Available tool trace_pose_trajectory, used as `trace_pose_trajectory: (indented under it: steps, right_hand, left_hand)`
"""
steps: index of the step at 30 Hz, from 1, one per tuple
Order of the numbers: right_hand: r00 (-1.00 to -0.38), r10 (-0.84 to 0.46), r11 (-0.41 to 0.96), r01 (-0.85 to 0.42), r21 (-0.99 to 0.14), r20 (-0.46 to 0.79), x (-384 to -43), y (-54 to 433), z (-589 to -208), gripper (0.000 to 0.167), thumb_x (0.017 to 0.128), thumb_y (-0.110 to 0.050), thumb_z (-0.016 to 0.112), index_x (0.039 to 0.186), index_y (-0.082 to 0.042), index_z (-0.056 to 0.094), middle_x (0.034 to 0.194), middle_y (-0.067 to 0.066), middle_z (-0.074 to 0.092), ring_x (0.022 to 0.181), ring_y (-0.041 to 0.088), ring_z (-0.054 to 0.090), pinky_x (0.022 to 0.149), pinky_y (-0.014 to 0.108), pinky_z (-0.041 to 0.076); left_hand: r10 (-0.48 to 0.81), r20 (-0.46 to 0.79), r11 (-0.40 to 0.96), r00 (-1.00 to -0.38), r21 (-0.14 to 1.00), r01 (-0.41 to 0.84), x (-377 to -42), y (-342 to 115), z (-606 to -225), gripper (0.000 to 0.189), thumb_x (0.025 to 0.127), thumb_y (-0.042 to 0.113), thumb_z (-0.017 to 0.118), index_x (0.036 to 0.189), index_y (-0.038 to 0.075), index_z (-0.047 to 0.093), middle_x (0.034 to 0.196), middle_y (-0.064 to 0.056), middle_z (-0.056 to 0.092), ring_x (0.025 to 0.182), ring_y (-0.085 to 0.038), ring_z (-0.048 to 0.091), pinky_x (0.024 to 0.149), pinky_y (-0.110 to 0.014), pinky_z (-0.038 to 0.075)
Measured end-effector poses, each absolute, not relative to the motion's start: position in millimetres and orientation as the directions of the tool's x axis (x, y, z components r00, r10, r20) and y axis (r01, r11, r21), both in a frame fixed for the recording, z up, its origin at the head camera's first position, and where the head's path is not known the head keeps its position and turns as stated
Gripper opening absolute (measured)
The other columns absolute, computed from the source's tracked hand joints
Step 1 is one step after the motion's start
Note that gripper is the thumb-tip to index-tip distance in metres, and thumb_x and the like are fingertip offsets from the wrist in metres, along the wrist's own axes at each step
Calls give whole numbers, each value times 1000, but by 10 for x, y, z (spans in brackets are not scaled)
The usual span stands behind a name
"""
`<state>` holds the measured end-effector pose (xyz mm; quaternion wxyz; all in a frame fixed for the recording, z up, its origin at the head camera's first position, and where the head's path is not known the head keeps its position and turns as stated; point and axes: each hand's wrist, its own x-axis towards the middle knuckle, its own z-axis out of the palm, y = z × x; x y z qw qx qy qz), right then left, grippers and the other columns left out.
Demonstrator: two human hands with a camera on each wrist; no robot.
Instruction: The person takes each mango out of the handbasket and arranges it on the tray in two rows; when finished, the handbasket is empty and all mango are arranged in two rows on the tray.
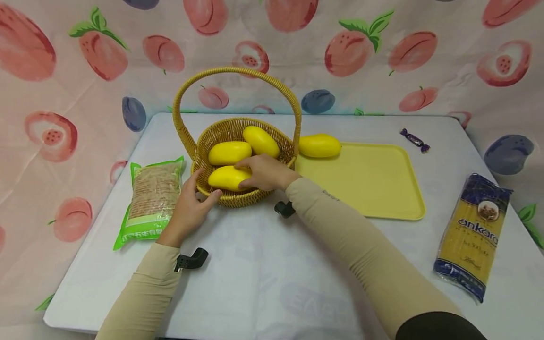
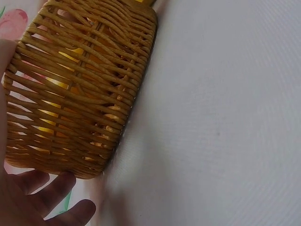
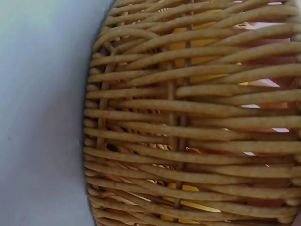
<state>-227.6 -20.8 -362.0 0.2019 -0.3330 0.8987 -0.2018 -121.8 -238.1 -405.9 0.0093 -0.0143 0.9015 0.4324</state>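
Observation:
A woven wicker basket [image 1: 242, 200] with a tall arched handle holds three yellow mangoes, smooth and glossy. My right hand [image 1: 267, 172] reaches over the basket's right rim and grips the right end of the front mango [image 1: 226, 178] between thumb and fingers. Behind it lie the left mango [image 1: 229, 153] and the back mango [image 1: 260, 140]. My left hand [image 1: 191, 208] touches the basket's left front side, fingers and thumb spread. In the left wrist view, its fingers [image 2: 56, 186] rest loosely by the woven wall. The right wrist view shows only wicker wall [image 3: 188, 113] and table.
Another mango [image 1: 319, 145] lies at the back left of a yellow tray [image 1: 382, 179], right of the basket. A green-edged bag [image 1: 155, 198] lies left of it. Farther right are a purple-wrapped candy [image 1: 414, 140] and a pasta packet [image 1: 473, 236] on the white table [image 1: 255, 264].

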Motion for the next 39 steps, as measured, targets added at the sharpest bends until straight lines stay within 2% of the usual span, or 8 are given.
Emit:
trace_pose_trajectory:
  steps: [10,20,29,39]
  right_hand:
    - [-710,-684,681,-543,-491,-164,-2271,-184,-3646,59,96,-40,69,148,-18,52,148,-1,51,134,17,46,109,33,37]
    - [-678,-731,603,-589,-538,-78,-2304,-55,-3573,57,95,-31,71,145,-9,54,146,4,52,136,19,44,112,30,31]
    - [-685,-728,588,-621,-519,-5,-2216,350,-3320,57,93,-30,73,143,-9,55,145,6,53,135,24,44,113,35,30]
    - [-689,-723,563,-623,-544,41,-2059,772,-3087,57,92,-28,75,141,-9,56,145,7,52,133,27,46,111,42,34]
  left_hand:
    - [-27,-43,618,-999,784,-50,-1215,-2376,-4063,84,99,43,61,161,13,14,162,-22,17,137,-42,34,107,-60,33]
    - [-25,-47,616,-999,786,-52,-1219,-2373,-4060,86,98,45,60,162,13,12,161,-23,15,142,-42,27,110,-60,28]
    - [-21,-47,609,-999,791,-50,-1225,-2380,-4069,86,98,45,60,162,14,11,161,-24,15,137,-43,34,108,-60,32]
    - [-25,-49,607,-998,793,-54,-1216,-2372,-4057,87,98,47,60,162,15,11,162,-23,15,139,-42,31,109,-60,30]
